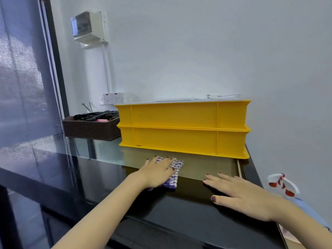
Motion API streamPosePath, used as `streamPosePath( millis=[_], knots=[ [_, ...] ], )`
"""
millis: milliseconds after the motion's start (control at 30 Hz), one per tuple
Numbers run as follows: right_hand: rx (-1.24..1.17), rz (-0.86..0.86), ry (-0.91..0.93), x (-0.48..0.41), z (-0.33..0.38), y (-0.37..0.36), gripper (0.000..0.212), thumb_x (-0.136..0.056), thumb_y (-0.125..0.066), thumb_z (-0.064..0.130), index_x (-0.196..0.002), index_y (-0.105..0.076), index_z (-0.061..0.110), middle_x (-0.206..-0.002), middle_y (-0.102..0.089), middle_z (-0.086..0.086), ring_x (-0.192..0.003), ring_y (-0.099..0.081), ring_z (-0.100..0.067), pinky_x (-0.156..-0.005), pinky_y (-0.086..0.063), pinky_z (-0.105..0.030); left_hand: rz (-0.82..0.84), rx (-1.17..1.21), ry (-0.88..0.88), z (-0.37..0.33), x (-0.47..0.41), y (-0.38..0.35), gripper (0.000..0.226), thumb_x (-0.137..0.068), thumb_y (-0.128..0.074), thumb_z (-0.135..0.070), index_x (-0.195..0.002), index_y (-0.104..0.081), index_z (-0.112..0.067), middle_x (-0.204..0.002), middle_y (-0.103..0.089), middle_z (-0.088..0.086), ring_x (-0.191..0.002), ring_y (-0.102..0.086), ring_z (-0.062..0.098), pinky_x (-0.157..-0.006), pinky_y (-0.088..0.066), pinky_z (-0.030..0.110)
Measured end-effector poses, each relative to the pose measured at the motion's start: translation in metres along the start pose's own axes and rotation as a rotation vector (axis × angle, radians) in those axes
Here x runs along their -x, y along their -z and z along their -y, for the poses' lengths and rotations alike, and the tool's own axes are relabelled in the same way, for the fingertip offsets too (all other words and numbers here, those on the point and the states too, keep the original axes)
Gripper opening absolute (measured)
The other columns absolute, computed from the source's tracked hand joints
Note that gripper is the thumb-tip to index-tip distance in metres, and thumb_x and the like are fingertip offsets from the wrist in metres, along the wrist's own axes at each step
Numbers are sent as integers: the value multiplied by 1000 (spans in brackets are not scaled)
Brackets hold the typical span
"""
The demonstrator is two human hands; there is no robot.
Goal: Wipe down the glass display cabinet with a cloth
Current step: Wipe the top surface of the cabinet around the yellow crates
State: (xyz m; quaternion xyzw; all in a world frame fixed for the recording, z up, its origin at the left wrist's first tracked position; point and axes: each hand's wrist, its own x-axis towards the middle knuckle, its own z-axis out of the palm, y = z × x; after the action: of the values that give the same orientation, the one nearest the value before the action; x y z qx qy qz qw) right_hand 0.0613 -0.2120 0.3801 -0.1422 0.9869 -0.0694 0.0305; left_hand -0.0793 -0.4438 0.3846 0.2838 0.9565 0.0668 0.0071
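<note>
On the cabinet top (100,177), smooth dark reflective glass: cloth (177,169) lies flat, folded into a rough rectangle, woven, white with purple-blue checks. Left hand (158,172) presses it palm down, fingers straight and spread, covering its left half. Right hand (239,193) rests flat on bare glass to the right, fingers extended, holding nothing, apart from the cloth. Just behind the cloth: two stacked yellow crates (179,126), ribbed rigid plastic, mirrored in the glass. Left of them, a stack of thin brown trays (89,130). Spray bottle (282,184), red-and-white trigger head, near the right wrist.
</note>
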Motion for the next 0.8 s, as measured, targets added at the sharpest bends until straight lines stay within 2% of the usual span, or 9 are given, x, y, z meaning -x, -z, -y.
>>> streamPosePath(
  millis=[133,233,300,367,433,500,600,733,800],
  knots=[
    [0,25,-21,3,2,3,54,-93,-20,61,-143,-1,53,-138,10,40,-132,10,11,-113,5,-25,-38,37,-55,24,34,-3,52,-101,-22,-37,-151,-7,-33,-158,-4,-11,-145,4,15,-115,2,36],
    [-42,43,-74,4,10,7,52,-98,-22,52,-146,-2,47,-146,8,34,-138,8,6,-112,5,-22,-47,32,4,76,44,4,51,-102,-24,-36,-150,-8,-32,-157,-4,-13,-145,1,12,-114,-2,32],
    [-46,43,-147,3,19,8,52,-102,-20,44,-149,0,38,-155,7,22,-143,8,-1,-114,5,-25,-75,-2,106,123,40,13,49,-103,-24,-31,-151,-13,-25,-158,-8,-7,-145,-7,17,-113,-11,32],
    [-1,47,-233,2,30,5,53,-103,-16,39,-151,3,28,-158,10,10,-145,9,-9,-116,4,-30,-140,28,285,170,33,21,48,-102,-25,-32,-149,-19,-23,-156,-20,-2,-142,-18,22,-113,-19,37],
    [45,10,-329,0,42,-3,53,-103,-13,38,-152,3,22,-159,9,4,-146,6,-14,-117,0,-32,-165,18,423,202,24,24,48,-99,-25,-37,-146,-25,-27,-153,-29,2,-140,-23,27,-110,-23,43],
    [57,-59,-396,1,50,-11,53,-103,-12,37,-152,0,20,-159,6,3,-146,2,-15,-117,-3,-32,-152,-25,460,204,14,24,47,-97,-25,-40,-142,-30,-28,-150,-33,7,-138,-25,31,-108,-23,47],
    [46,-91,-445,6,56,-12,53,-103,-12,37,-152,-1,21,-159,5,3,-146,1,-13,-117,-3,-30,-143,-50,323,160,1,18,47,-97,-24,-39,-141,-30,-25,-149,-33,11,-138,-23,33,-109,-19,49],
    [59,-98,-489,8,59,-11,52,-103,-12,36,-152,-2,22,-159,0,5,-146,-1,-12,-117,-5,-30,-50,-11,-63,52,8,2,53,-98,-21,-36,-150,-15,-23,-158,-15,3,-145,-2,27,-115,-3,47],
    [61,-104,-500,7,62,-10,51,-104,-13,35,-152,-4,21,-160,-3,4,-146,-4,-12,-117,-7,-32,-43,18,-221,7,23,-6,55,-97,-21,-37,-150,-13,-24,-158,-13,1,-145,-2,23,-116,-4,42]
  ],
)
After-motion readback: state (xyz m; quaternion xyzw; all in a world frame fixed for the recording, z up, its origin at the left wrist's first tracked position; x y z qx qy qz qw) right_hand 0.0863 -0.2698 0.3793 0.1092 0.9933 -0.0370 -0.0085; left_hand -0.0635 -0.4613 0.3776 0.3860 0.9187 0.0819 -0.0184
